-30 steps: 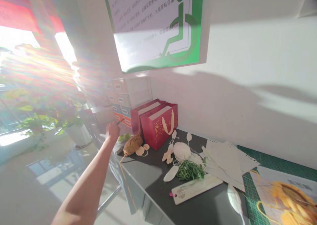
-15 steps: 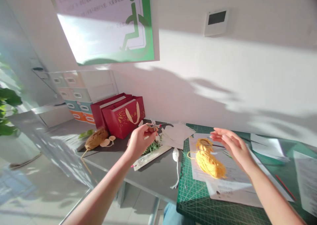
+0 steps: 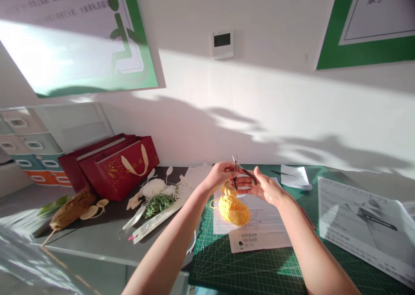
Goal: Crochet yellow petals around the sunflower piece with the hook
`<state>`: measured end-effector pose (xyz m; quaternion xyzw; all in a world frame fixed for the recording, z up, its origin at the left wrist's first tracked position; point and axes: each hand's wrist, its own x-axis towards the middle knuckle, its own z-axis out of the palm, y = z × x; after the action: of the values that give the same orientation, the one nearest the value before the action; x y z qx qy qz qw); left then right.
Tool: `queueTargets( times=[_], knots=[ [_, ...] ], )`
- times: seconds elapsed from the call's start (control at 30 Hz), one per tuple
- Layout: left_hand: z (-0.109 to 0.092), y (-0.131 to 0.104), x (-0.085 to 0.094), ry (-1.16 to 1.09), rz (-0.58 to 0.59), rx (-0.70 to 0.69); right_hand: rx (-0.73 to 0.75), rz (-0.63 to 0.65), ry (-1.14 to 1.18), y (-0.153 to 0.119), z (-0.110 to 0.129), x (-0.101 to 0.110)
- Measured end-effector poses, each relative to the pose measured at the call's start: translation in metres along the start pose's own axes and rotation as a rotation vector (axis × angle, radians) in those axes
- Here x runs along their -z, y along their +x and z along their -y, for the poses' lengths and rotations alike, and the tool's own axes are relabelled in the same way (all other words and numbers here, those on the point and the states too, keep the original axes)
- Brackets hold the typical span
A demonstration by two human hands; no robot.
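Observation:
My left hand (image 3: 221, 174) pinches a pair of small pliers (image 3: 249, 177) near their pivot. Their metal jaws point up and the dark handles spread toward the right. My right hand (image 3: 266, 187) is open, thumb raised and fingers stretched out beside the handles. Whether its fingers touch them I cannot tell. Just below both hands, a skein of yellow yarn (image 3: 234, 210) rests on printed paper (image 3: 266, 217), with a small yellow coil at its upper end.
Under the papers lies a green cutting mat (image 3: 223, 260). To the left are green yarn strands (image 3: 158, 205), white leaf-shaped pieces, a brown yarn skein (image 3: 73, 209) and red gift bags (image 3: 126, 169). At right lie a red stick (image 3: 307, 218) and a bagged printed sheet (image 3: 366, 226) with a black cutter.
The view has swung right. My left hand has brought the pliers from over the green strands to above the yellow skein, beside my open right hand.

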<state>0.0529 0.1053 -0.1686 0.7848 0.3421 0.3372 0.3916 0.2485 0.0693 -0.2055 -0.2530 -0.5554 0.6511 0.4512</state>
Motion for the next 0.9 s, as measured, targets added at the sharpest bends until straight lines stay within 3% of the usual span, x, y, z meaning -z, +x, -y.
queueTargets(
  times=[0.13, 0.27, 0.43, 0.63, 0.9],
  knots=[
    [0.015, 0.007, -0.012, 0.034, -0.048, -0.011, -0.001, -0.130, -0.025, 0.010, -0.017, 0.005],
    [0.035, -0.003, 0.006, 0.162, -0.097, -0.001, 0.033, -0.314, -0.153, 0.023, -0.031, 0.021],
    [0.054, -0.014, 0.027, 0.305, 0.074, -0.012, 0.070, -0.477, -0.426, 0.031, -0.043, 0.038],
    [0.069, -0.011, 0.008, 0.363, 0.120, -0.025, 0.187, -0.591, -0.812, 0.028, -0.050, 0.036],
    [0.081, -0.008, 0.001, 0.243, 0.031, 0.019, 0.362, -0.662, -1.205, 0.033, -0.056, 0.030]
  ],
)
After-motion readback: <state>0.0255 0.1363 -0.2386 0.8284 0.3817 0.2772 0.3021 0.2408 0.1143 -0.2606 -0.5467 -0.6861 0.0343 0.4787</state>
